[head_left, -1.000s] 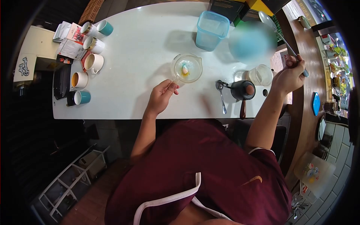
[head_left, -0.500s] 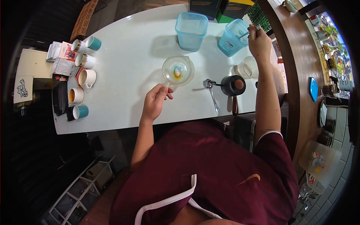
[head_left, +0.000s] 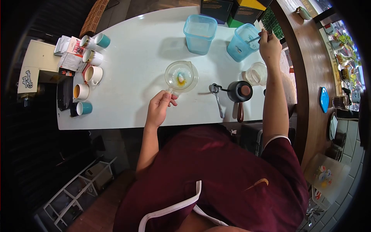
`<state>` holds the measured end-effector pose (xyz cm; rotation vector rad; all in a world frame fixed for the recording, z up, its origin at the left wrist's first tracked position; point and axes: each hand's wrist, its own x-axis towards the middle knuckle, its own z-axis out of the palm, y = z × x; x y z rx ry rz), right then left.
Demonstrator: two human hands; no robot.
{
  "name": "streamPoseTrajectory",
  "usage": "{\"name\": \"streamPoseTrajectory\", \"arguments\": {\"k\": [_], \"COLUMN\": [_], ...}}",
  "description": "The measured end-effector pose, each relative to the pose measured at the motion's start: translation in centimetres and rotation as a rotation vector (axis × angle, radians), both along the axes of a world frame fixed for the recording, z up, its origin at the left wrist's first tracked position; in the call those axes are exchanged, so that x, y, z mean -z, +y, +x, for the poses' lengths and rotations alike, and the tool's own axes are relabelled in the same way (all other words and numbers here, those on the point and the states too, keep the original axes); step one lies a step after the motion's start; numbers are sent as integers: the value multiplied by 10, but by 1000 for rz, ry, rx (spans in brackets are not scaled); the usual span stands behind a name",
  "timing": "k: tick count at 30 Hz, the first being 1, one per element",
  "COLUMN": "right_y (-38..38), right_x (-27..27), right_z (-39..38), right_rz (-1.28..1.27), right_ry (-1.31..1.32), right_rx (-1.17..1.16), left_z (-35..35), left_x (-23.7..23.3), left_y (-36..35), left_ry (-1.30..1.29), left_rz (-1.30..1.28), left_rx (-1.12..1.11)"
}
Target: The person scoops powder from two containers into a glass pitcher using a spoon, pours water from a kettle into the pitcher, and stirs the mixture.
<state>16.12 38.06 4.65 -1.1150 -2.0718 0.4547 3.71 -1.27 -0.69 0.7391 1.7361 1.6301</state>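
My left hand is closed on the handle of a clear measuring jug, seen from above. At its bottom, a small patch of white, yellow and blue shows. My right hand pinches the handle of a spoon, whose lower end dips inside a translucent blue container. What the spoon carries, if anything, cannot be made out. A second blue container stands to the left of that one.
A small black pot with a wooden handle and a metal spoon lie near the front edge. Beside them is a clear tub. Several cups line the table's left end. Dark boxes stand at the back.
The whole view has shifted slightly. Both hands keep their holds on the jug and the spoon, and the spoon stays in the right-hand blue container.
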Motion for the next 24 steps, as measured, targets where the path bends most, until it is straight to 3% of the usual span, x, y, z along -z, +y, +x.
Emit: {"name": "streamPoseTrajectory", "arguments": {"k": [8,14,24], "right_y": [22,17,-66], "right_x": [3,-18,-81], "right_z": [27,49,60], "right_rz": [-184,-246,-211], "right_ry": [253,661,869], "right_rx": [126,49,-80], "left_z": [-1,-5,-14], "left_x": [0,-3,-15], "left_y": [2,10,44], "left_ry": [-8,-21,-37], "left_rz": [13,7,-71], "left_rx": [1,26,146]}}
